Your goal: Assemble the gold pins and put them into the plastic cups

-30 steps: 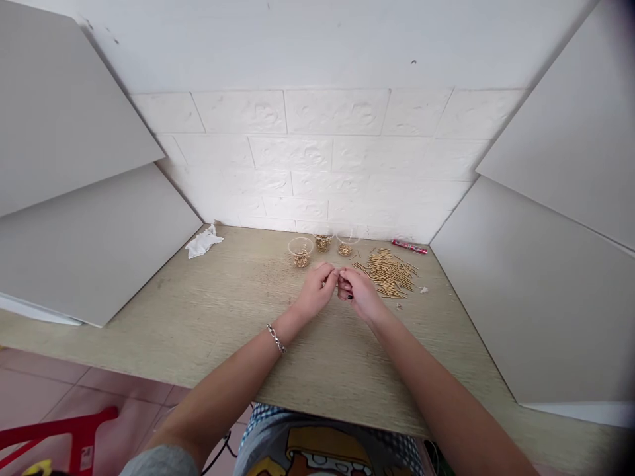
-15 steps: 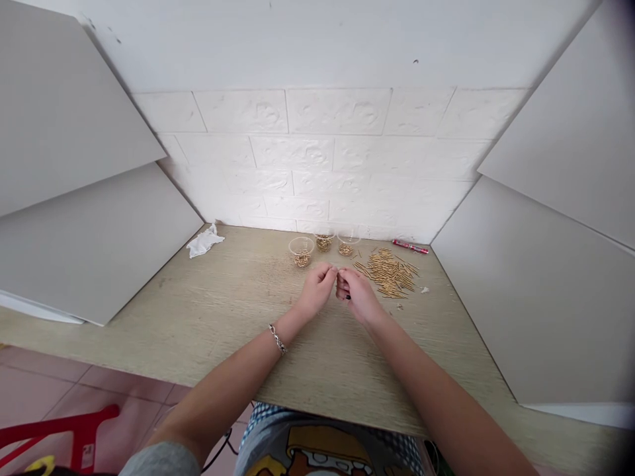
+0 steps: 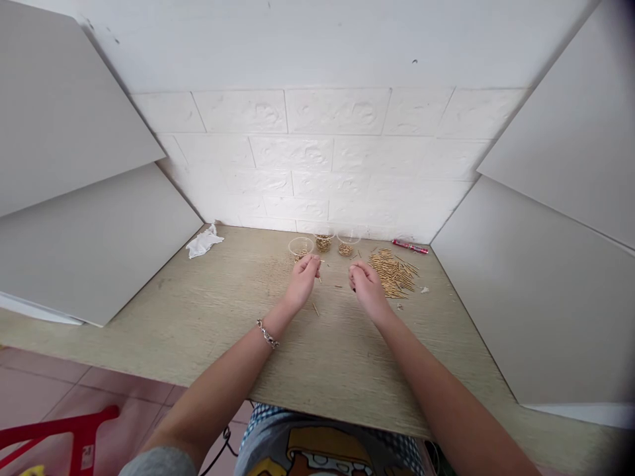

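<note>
My left hand [image 3: 302, 283] is curled with fingertips pinched, just in front of a clear plastic cup [image 3: 300, 247] holding small gold parts. What it pinches is too small to name. My right hand [image 3: 366, 285] is also curled, beside a heap of thin gold pins [image 3: 394, 272] lying on the wooden table [image 3: 233, 311]. Its fingers are closed on something I cannot make out. Two more clear cups [image 3: 323, 242] [image 3: 346, 243] with gold parts stand by the wall. Between my hands a few loose pins [image 3: 316, 309] lie on the table.
A crumpled white cloth [image 3: 203, 242] lies at the back left corner. A red pen-like object [image 3: 409, 247] rests against the wall at the back right. Grey panels [image 3: 94, 244] [image 3: 530, 284] slope in on both sides. A red stool [image 3: 59, 433] stands on the floor at lower left.
My hands were touching at the fingertips in the middle; now they have drawn apart, the left toward the cup, the right toward the pin heap. Loose pins now show between them.
</note>
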Available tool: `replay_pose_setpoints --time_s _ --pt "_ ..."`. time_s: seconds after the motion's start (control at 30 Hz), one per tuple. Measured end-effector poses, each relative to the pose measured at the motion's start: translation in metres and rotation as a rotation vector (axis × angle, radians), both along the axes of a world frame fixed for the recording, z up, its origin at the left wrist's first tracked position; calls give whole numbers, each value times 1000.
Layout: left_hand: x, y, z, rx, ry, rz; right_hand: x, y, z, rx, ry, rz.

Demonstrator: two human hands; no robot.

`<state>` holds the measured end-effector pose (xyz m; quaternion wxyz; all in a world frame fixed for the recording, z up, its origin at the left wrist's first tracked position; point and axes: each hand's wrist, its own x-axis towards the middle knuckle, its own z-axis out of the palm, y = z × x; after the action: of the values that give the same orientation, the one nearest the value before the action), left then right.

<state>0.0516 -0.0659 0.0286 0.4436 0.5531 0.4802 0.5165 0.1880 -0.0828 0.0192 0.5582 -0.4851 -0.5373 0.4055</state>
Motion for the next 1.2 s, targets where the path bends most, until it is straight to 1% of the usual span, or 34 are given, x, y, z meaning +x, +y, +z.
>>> replay_pose_setpoints --time_s 0.1,0.2,0.27,0.33,0.5,0.57,0.73,0.9,1.2 --pt "-5 -2 5 73 52 -74 8 -2 7 118 -155 -52" --pt "-4 -10 9 127 146 -148 8 -8 14 246 -316 -61" --pt "-3 -13 10 158 200 -164 5 -10 16 324 -403 -53" --pt "-2 -14 9 186 242 -169 4 -11 15 371 -466 -42" --pt "-3 -12 5 290 321 -226 3 -11 12 392 -527 -3" --pt "-3 -11 5 306 338 -232 3 -11 12 408 -539 -1" --pt "-2 -12 4 314 362 -225 4 -11 11 438 -589 -25" --pt "-1 -10 2 317 379 -220 5 -10 9 405 -616 -40" --pt "-2 -10 2 246 329 -253 5 -10 8 388 -614 -18"
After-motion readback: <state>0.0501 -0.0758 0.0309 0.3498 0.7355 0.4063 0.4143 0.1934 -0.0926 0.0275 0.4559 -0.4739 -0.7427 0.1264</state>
